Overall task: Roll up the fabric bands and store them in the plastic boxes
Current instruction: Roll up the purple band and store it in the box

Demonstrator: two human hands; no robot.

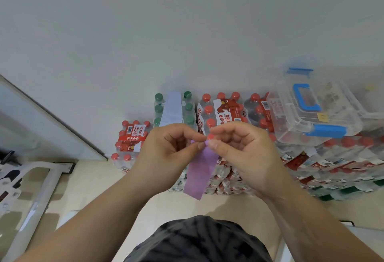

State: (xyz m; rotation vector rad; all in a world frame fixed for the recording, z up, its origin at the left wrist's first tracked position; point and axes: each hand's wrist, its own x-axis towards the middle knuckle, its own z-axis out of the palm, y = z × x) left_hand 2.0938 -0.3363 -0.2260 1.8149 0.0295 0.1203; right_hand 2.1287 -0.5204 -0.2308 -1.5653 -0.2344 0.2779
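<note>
The left hand point(172, 149) and the right hand point(239, 151) each pinched the top end of a purple fabric band point(200, 170), thumb against curled forefinger. The rest of the flat strip hung free below the fingers. The band was held in the air, to the left of a clear plastic box with blue handle and latches point(311, 107) and nearer the person than it. The box rested on stacked shrink-wrapped packs of red-capped water bottles point(224, 112).

A second, pale lilac fabric band point(172, 109) lay flat on a pack of green-capped bottles point(188, 107), farther left of the box.

By its limp drape the purple band appeared light, thin and soft. It would probably not keep a coil unaided, so a tight first turn at the pinched end, kept under thumb pressure, looked the sound place to hold. The loose tail offered nothing to grip against.

The fingertips covered the band's upper edge, so whether any turn had been formed could not be told. The contents of the box were blurred, and whether its lid was latched was unclear. Only one box was in view, and the lower bottle packs were smeared at the frame's right.
</note>
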